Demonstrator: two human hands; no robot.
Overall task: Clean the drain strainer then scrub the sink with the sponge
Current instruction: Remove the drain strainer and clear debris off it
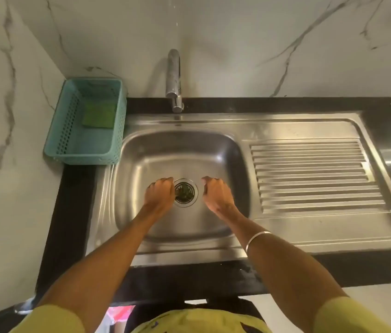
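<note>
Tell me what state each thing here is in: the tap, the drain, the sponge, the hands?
Tap: off, no stream visible.
Drain strainer: seated in the sink, dark debris inside.
Sponge: lying in the teal basket, untouched.
Left hand: curled at the strainer's edge.
Right hand: loosely curled, holding nothing.

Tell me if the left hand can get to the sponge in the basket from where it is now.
Probably yes. The sponge lies uncovered in the open-topped basket at the sink's back-left corner, with nothing between it and the left hand, which sits by the drain strainer.
</note>
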